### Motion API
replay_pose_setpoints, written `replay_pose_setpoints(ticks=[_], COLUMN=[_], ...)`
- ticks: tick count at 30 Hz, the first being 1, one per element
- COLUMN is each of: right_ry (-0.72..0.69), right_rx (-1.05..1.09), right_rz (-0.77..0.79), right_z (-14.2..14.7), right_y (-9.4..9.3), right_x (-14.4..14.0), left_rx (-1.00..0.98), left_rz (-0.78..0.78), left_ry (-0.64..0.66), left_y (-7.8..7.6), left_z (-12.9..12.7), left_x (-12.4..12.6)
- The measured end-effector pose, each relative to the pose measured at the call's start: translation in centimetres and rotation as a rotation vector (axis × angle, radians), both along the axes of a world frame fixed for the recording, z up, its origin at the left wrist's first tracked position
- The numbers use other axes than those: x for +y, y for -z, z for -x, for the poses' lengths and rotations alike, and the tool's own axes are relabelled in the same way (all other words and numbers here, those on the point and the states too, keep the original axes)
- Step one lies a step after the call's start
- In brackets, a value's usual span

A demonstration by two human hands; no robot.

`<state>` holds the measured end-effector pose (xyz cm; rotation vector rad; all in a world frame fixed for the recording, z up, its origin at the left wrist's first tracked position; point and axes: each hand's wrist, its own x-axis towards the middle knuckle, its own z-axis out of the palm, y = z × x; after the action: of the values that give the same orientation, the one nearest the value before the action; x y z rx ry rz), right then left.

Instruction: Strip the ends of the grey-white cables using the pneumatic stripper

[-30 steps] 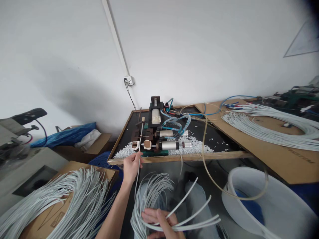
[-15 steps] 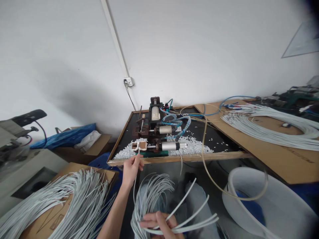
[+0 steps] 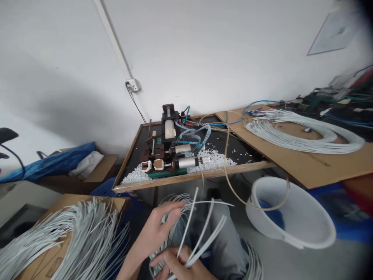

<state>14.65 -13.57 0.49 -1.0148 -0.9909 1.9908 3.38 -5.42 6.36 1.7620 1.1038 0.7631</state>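
My right hand, low in the middle, is closed around several white cables whose free ends fan up and to the right. Just above it, my left hand has its fingers stretched out and the thumb apart. One white cable runs sideways by its fingertips; whether they touch it is unclear. A looped bundle of the same cable lies over my lap, partly hidden behind both hands. Beyond them stands a pneumatic stripping machine, its two front jaws apart.
White plastic scraps litter the wood-edged black bench. Cable bundles lie on cardboard at left and right. A white tub stands at right, with a yellowish hose looping over its rim.
My left hand has drawn back from the machine's jaws toward my right hand. The jaws, earlier closed around a cable, have parted. The view has swung slightly right.
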Motion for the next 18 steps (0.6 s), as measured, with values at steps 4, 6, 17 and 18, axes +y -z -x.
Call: replay_pose_setpoints(ticks=[4,6,17,18], right_ry=[0.023,0.086,0.229,0.207], right_rx=[-0.006,0.048,0.11,0.097], right_rz=[-0.057,-0.041,0.014,0.005], right_z=[0.0,0.0,-0.9,-0.7], right_y=[0.7,1.4,2.0,1.9], right_x=[0.2,0.3,0.9,0.7], left_rx=[-0.021,-0.069,-0.295,-0.289], left_rz=[0.214,0.199,-0.029,-0.046], left_ry=[0.234,0.183,-0.406,-0.413], left_y=[-0.6,-0.3,3.4,3.6], left_z=[-0.7,-1.0,2.4,2.6], left_x=[-0.7,-0.4,6.5,6.9])
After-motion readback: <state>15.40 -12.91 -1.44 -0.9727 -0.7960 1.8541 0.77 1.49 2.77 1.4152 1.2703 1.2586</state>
